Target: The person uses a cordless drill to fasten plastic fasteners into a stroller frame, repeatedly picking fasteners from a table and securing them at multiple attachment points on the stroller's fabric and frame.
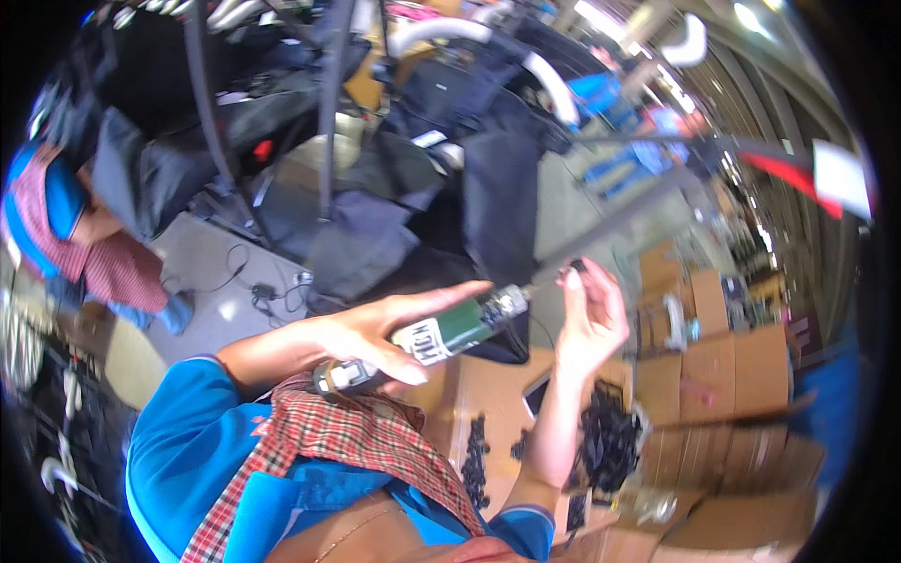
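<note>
My left hand (375,328) is wrapped round a green, cylindrical electric screwdriver (460,326) with a dark lower end and a dark and silver collar. The tool is tilted, its front end pointing up and to the right. Just beyond that end, my right hand (591,314) is raised, thumb and fingers pinching a small black piece (576,267). The piece is too small to make out its exact kind. A thin shaft seems to run from the tool toward it; whether they touch I cannot tell.
Below my hands, a brown cardboard surface (502,385) bears a phone (537,394), a row of small black parts (476,460) and a larger black heap (610,436). Cardboard boxes (732,371) stand at right. Black bags (375,225) hang ahead among dark poles. A person (103,253) is at left.
</note>
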